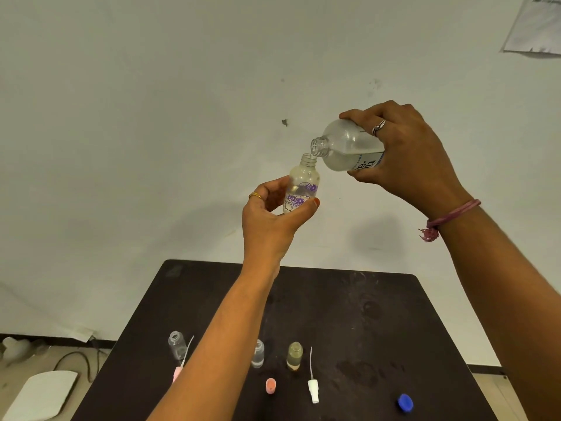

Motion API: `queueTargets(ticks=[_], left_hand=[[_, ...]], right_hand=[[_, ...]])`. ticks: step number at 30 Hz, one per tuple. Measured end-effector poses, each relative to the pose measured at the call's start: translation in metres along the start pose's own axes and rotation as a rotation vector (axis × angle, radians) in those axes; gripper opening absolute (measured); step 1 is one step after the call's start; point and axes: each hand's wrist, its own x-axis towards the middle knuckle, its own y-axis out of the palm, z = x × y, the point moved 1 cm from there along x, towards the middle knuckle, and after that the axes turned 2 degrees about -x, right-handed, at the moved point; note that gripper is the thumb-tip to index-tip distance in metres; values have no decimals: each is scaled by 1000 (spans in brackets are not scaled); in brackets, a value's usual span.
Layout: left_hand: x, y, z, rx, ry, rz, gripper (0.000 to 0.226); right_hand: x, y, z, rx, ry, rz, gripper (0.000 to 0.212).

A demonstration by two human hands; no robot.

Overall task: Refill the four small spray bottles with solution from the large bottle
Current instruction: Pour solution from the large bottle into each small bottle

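Your right hand point(403, 156) grips the big bottle point(346, 147), tipped so its open neck points down and left, right at the mouth of the flowered bottle point(302, 185). Your left hand point(273, 214) holds that small bottle upright, thumb and fingers wrapped round its lower half, raised well above the worktop point(364, 314). Clear liquid lies in the big bottle's lower side.

Down on the worktop stand three more small bottles, all uncapped: a clear one point(177, 344) at the left, another point(258, 354) partly hidden behind your left forearm, and an amber one point(294, 355) just right of it. Near them lie a pink sprayer point(177, 372), a pink cap point(270, 385), a white sprayer point(313, 387) and a blue cap point(405, 402).
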Motion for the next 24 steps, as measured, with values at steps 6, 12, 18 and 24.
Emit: queueTargets(ticks=[6,12,18,24], left_hand=[[0,-1,0,-4,-6,3,52],[-1,-1,0,8,-4,4,51],[-1,0,-1,7,-6,8,50],[-2,0,-1,6,-9,14,50]], right_hand=[[-1,0,2,0,-4,-3,70],[-1,0,2,-1,-3,3,70],[-1,-1,1,-13,-2,4,70],[-2,-1,1,-18,-4,6,70]])
